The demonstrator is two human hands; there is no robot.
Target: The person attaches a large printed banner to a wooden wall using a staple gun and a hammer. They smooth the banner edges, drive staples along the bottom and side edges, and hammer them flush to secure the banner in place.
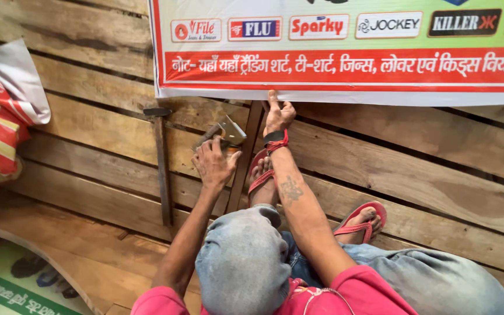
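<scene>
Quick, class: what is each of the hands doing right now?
Left hand: closed around a metal staple-gun-like tool.
Right hand: holds nothing; fingers press the banner's lower edge against the wooden planks.

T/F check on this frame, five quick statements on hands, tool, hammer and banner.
1. The left hand holds a metal tool. True.
2. The right hand rests on the knee. False: it presses the lower edge of the banner against the planks.
3. A hammer lies on the planks, left of the left hand. True.
4. The hammer is gripped in the right hand. False: neither hand touches it.
5. The person is barefoot. False: red sandals are on both feet.
</scene>
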